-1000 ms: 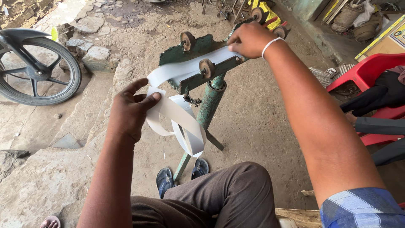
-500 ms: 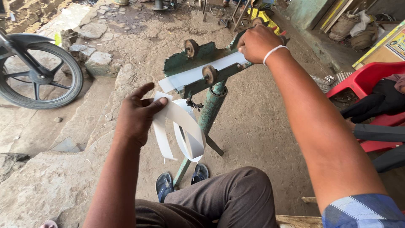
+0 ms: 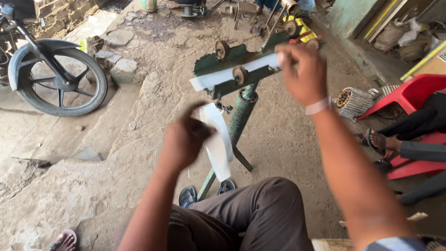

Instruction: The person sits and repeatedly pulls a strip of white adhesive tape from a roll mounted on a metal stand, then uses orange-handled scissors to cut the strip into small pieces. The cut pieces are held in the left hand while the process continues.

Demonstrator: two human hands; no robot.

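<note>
1. The person's left hand [image 3: 183, 142] is blurred; its fingers are curled together around the upper part of a white, smooth, flexible paper-like strip [image 3: 218, 144] that bends into a loose loop and hangs down below the hand.
2. That loop hangs just in front of the green, chipped-paint metal post [image 3: 240, 114] of a small roller machine, above the person's bent knee in dark brown cloth trousers [image 3: 251, 218].
3. The right hand [image 3: 302, 72], with a pale band on its wrist, is up at the far end of the green metal roller machine [image 3: 232, 62]. Its fingers curl downward toward the machine's end, but motion blur hides what they grip, so whether they are clamped on anything cannot be told.
4. A flat white strip [image 3: 218, 76] lies along the machine's slanted bed, passing between round, rusty brown rollers [image 3: 239, 74] and sticking out past the near left end.
5. The post stands on thin splayed metal legs on a rough, dusty, cracked stone floor [image 3: 83, 195].
6. A dark blue sandal [image 3: 188, 195] shows beside the base.
7. To the left stands a motorcycle's black rubber front wheel [image 3: 58, 81] with spoked rim and mudguard.
8. At right sit a red moulded plastic chair [image 3: 413, 93] and a ribbed cylindrical motor core [image 3: 353, 100].
</note>
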